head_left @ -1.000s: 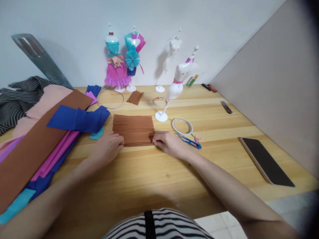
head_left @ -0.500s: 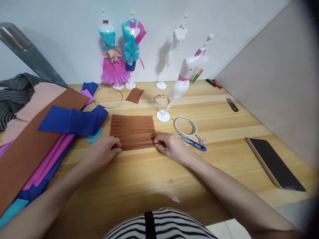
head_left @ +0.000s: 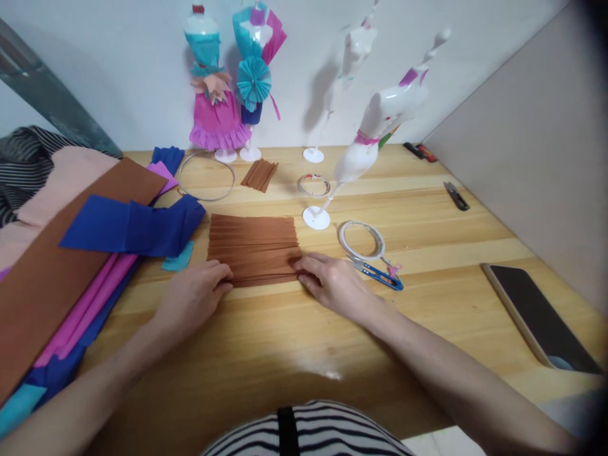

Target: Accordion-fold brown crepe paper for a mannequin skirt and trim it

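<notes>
A pleated sheet of brown crepe paper [head_left: 254,244] lies flat on the wooden table, its folds running from side to side. My left hand [head_left: 202,288] is closed on its near left edge, thumb and fingers pinched together. At the near right edge my right hand [head_left: 327,278] grips the same sheet, fingers curled. Just right of that hand are blue thread snips [head_left: 377,273] and a roll of white tape [head_left: 361,239]. A smaller pleated brown piece [head_left: 259,175] rests farther back.
Several mini mannequins stand at the back, including one in a pink skirt [head_left: 216,120] and a tilted white one [head_left: 356,161]. Layered crepe paper with a blue strip [head_left: 135,227] covers the left side. A phone [head_left: 539,316] and black snips [head_left: 456,196] lie right.
The camera view has shifted slightly, so the mannequins appear higher and the right-hand objects farther right. Both hands stay at the near corners of the brown pleated sheet.
</notes>
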{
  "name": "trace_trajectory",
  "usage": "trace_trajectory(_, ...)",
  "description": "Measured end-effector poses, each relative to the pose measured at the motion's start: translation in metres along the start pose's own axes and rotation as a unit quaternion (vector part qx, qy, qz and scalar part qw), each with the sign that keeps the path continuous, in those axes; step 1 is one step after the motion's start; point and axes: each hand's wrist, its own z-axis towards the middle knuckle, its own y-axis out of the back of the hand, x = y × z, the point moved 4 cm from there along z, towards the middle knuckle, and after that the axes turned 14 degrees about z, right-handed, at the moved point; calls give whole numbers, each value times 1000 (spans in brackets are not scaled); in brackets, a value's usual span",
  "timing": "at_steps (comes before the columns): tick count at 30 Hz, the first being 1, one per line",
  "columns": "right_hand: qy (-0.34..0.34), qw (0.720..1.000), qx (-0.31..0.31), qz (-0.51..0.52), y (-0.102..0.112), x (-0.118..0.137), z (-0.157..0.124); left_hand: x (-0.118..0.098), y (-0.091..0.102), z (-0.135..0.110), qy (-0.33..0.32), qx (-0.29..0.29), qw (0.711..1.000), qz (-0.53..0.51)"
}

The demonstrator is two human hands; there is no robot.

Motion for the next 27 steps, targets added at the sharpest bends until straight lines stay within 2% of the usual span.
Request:
trace_trajectory(7,17,999,40,-10,1,3,2,-6,-1,-4,-10,-13,997,70)
trace_trajectory(10,-3,999,52,11,2,2,2,-6,-1,-4,-7,-11,997,72)
trace_trajectory(17,-61,995,28,69,3,0,4,-1,-2,-1,-9,-12,1000,11)
trace_trajectory(21,-103,993,19,49,4,2,7,0,-4,0,-5,-21,1000,-3)
trace_trajectory(27,-127,991,30,13,3,2,14,0,-3,1,3,-11,1000,1)
